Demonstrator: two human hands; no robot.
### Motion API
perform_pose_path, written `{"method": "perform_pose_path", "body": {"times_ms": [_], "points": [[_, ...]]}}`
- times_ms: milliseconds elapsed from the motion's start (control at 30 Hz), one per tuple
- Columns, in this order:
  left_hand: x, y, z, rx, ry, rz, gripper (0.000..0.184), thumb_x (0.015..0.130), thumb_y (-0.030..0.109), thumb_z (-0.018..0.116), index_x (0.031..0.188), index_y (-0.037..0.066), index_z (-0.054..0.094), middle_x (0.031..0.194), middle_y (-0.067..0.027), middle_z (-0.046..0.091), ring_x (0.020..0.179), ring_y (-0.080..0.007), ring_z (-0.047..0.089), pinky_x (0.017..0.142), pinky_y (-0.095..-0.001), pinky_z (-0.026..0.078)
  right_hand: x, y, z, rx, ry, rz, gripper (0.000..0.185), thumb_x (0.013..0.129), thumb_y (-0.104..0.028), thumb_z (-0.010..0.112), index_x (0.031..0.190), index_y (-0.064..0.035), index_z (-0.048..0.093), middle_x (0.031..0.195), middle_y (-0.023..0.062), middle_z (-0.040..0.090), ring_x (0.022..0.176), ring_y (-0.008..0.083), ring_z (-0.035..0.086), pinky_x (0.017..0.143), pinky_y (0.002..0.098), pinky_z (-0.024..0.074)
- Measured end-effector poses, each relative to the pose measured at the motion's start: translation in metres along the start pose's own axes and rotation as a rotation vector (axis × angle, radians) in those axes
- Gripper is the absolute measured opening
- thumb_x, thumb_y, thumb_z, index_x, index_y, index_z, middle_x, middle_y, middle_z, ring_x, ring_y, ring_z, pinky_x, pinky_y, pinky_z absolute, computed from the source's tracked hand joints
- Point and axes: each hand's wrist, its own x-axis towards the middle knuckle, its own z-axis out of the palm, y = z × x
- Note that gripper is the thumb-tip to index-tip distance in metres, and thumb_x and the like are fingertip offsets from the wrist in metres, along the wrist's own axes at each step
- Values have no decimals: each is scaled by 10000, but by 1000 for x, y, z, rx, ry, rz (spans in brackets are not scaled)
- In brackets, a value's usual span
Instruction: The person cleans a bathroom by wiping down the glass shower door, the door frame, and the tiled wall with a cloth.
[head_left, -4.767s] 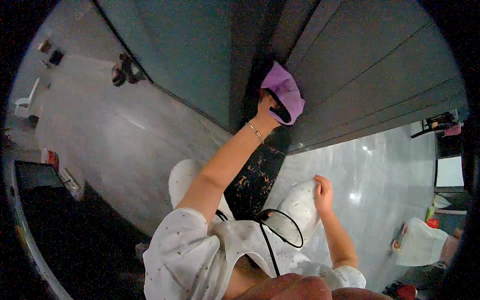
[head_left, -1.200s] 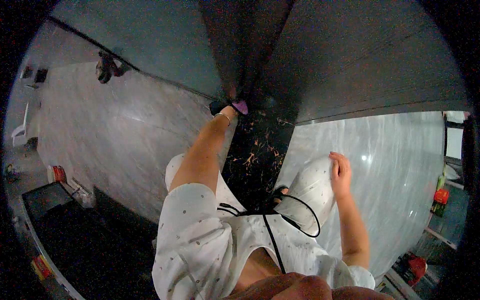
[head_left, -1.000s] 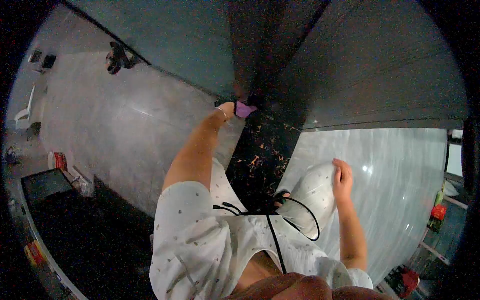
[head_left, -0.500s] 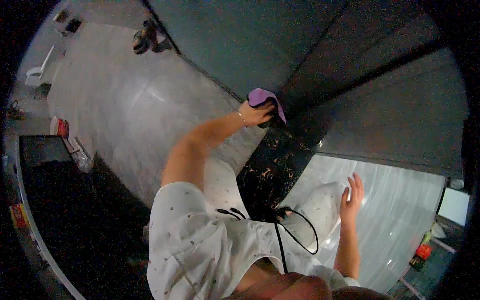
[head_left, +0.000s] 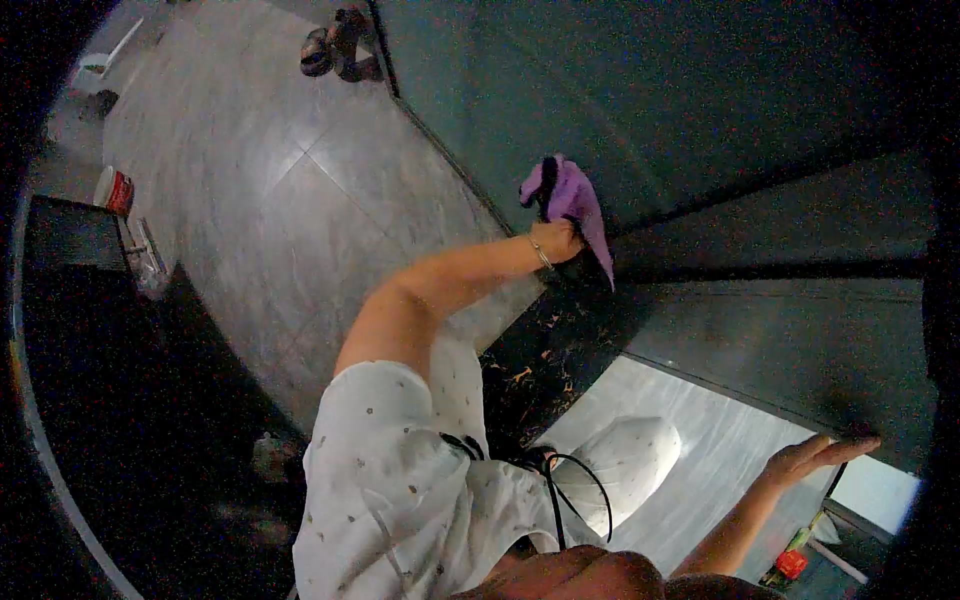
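A purple cloth point(head_left: 578, 195) with black parts is bunched in my left hand point(head_left: 555, 242), which wears a thin bracelet. The cloth lies against or just in front of a large dark glossy panel point(head_left: 660, 90), near its lower edge; exact contact is hard to make out. My right hand point(head_left: 818, 456) is stretched out flat, fingers extended, at the edge of a second dark panel point(head_left: 780, 340) on the right. Whether it presses on that panel cannot be told. Below my left hand runs a black marbled floor strip point(head_left: 535, 365) with gold veins.
Grey tiled floor point(head_left: 270, 200) spreads to the left, lighter flooring point(head_left: 690, 420) to the right. A black counter-like surface point(head_left: 90, 350) stands at lower left, beside a red-and-white tub point(head_left: 117, 190). Dark objects point(head_left: 340, 45) sit at the far panel's corner. A red item point(head_left: 791, 565) lies lower right.
My left hand has shifted slightly right and down in view, and more of the purple cloth shows. My right hand has reached out rightward from near my knee to the panel's edge.
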Motion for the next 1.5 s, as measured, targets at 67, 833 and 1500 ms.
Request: {"method": "perform_pose_path", "body": {"times_ms": [67,833,1500], "points": [[5,-4,-6,-162,77,-34,402,836,344,462,1132,97,575,1100,-109,590,1023,-329,539,869,-457,419,0,10,7,-140,22,-45,723,955,-514,285,1463,-51,64,1497,241,-87,1382,414,-52,1088,565,43],[-3,98,-114,-1739,862,185,743,820,704,327,1324,163,404,1230,-61,473,1153,-264,411,1017,-393,305,-25,85,-65,-414,249,-137,734,933,-579,249,1478,-136,39,1488,261,-109,1373,447,-67,1050,615,-13],[-82,341,-62,544,602,414,185,701,277,576,727,95,600,724,-158,616,656,-400,601,634,-521,486,-67,133,-67,-403,285,-107,687,944,-535,269,1459,-89,177,1487,285,19,1367,471,35,1052,627,50]]}}
